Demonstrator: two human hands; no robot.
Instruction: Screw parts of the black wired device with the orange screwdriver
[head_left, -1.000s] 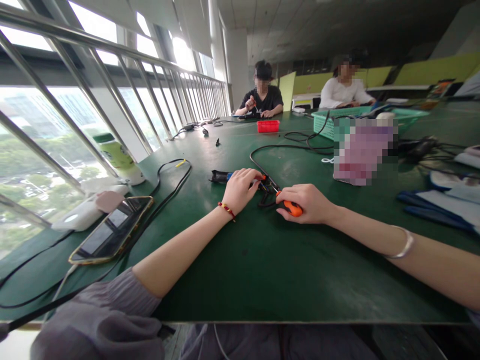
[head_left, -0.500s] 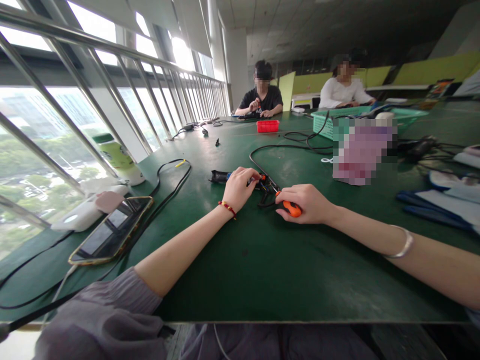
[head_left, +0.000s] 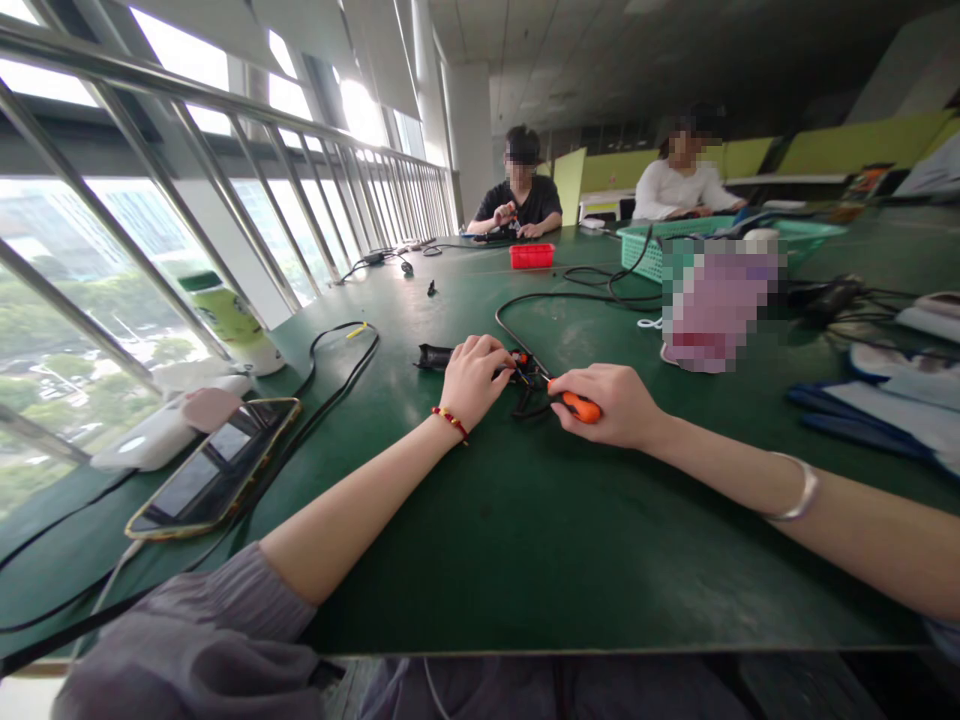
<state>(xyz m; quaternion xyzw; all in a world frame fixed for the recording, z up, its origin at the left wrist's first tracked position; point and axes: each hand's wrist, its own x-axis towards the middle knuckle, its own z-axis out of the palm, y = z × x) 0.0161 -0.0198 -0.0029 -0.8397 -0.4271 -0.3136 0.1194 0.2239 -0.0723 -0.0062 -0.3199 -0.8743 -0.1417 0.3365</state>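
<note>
My left hand (head_left: pixel 476 380) is wrapped over a dark, tube-shaped device (head_left: pixel 433 357) that lies on the green table (head_left: pixel 480 560). Small red and dark parts with thin wires (head_left: pixel 529 368) show at the device's right end, beside my left fingertips. My right hand (head_left: pixel 611 405) grips an orange and black screwdriver (head_left: pixel 581 405), its shaft pointing left at those parts. Whether the tip touches them is too small to tell. A black cable (head_left: pixel 506 305) runs from the device toward the back of the table.
Left: a phone (head_left: pixel 217 465), a white device (head_left: pixel 142 435), a green-capped bottle (head_left: pixel 232 325) and black cables. Behind: a red tray (head_left: pixel 532 256) and a green basket (head_left: pixel 641 250). Right: a pink item (head_left: pixel 712 310) and gloves (head_left: pixel 892 400). Two people (head_left: pixel 521 195) sit across the table.
My left fingers lie slightly flatter over the device, covering its blue part. My right hand has turned the screwdriver handle a little. The whole view has shifted slightly.
</note>
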